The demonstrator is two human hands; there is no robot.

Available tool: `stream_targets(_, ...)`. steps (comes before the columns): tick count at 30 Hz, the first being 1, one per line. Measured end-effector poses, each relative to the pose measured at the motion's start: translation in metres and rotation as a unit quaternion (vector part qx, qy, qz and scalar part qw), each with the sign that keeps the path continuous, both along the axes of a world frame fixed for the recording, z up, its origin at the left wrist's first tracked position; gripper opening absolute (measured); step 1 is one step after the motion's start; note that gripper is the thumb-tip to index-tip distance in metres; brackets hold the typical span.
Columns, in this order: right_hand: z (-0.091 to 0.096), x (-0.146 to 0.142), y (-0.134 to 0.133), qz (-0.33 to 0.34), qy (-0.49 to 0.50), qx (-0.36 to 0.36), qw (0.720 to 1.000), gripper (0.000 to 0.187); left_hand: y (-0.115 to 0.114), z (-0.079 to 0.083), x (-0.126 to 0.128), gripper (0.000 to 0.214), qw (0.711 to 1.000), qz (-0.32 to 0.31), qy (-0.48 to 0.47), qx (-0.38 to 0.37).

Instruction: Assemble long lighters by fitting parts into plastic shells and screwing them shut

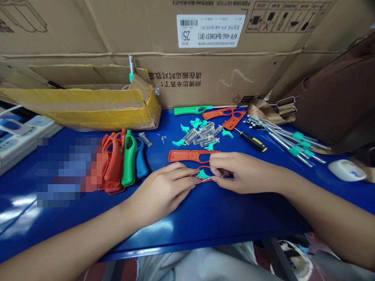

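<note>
My left hand (168, 185) is closed on the left end of an orange lighter shell half, most of which the fingers cover. A teal trigger (202, 174) sits in that shell between my hands. My right hand (241, 171) pinches at the shell's right side; a small dark piece shows by its fingers, too hidden to name. Just behind lies another orange shell half (184, 156), hollow side up, its right end behind my right hand. Beyond it are several clear fuel tanks (202, 134) and loose teal triggers (196, 123).
Coloured lighter shells (129, 158) are stacked at left, near a yellow-taped cardboard box (117, 109) and a power strip (26, 136). A green lighter (191, 111) lies at the back. To the right are a screwdriver (253, 141), metal tubes with wires (288, 142) and a white mouse-like object (345, 170).
</note>
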State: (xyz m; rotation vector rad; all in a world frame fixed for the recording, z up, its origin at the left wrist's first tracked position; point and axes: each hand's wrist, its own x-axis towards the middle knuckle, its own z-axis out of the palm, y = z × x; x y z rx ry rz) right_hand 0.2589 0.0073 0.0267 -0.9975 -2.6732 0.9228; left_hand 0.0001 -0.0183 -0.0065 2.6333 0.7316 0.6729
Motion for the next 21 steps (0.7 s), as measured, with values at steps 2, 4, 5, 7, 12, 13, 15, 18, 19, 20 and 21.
stream_targets(2, 0.0001, 0.0001, 0.0002, -0.003, 0.001, -0.004, 1.0, 0.016, 0.0001, 0.0004, 0.0, 0.024, 1.0, 0.0, 0.001, -0.001)
stream_targets(4, 0.0004, 0.0004, 0.0004, -0.007, 0.0, -0.009, 1.0, 0.015, 0.0001, 0.001, 0.0002, 0.024, 1.0, 0.0, 0.003, -0.004)
stream_targets(5, 0.0003, 0.0006, 0.0004, -0.009, 0.001, -0.011, 1.0, 0.015, 0.0, 0.0013, 0.0003, 0.024, 1.0, 0.0, 0.004, -0.004)
stream_targets(7, -0.0002, 0.0009, 0.0006, -0.01, 0.004, -0.014, 1.0, 0.015, -0.0004, 0.0017, 0.0007, 0.025, 1.0, 0.003, 0.009, -0.003)
stream_targets(12, -0.0024, 0.0013, 0.0002, -0.02, 0.009, -0.011, 1.0, 0.016, -0.0014, 0.0009, 0.0003, 0.026, 1.0, 0.007, 0.016, 0.001)
stream_targets(13, -0.0026, 0.0014, 0.0, -0.023, 0.009, -0.011, 1.0, 0.016, -0.0015, 0.0004, 0.0001, 0.027, 1.0, 0.008, 0.018, 0.001)
stream_targets(15, -0.0026, 0.0019, -0.0004, -0.026, 0.008, -0.013, 1.0, 0.016, -0.0014, -0.0008, -0.0003, 0.029, 1.0, 0.007, 0.022, -0.002)
stream_targets(18, -0.0023, 0.0029, -0.0003, -0.025, 0.004, -0.015, 1.0, 0.015, -0.0011, -0.0021, -0.0001, 0.032, 1.0, 0.008, 0.029, -0.009)
stream_targets(19, -0.0023, 0.0031, 0.0, -0.025, 0.006, -0.015, 1.0, 0.014, -0.0011, -0.0023, 0.0001, 0.033, 0.999, 0.009, 0.031, -0.012)
stream_targets(20, -0.0024, 0.0032, 0.0003, -0.025, 0.01, -0.016, 1.0, 0.014, -0.0011, -0.0024, 0.0003, 0.033, 0.999, 0.01, 0.033, -0.015)
stream_targets(21, -0.0024, 0.0033, 0.0005, -0.026, 0.014, -0.017, 0.999, 0.014, -0.0012, -0.0024, 0.0006, 0.033, 0.999, 0.011, 0.033, -0.018)
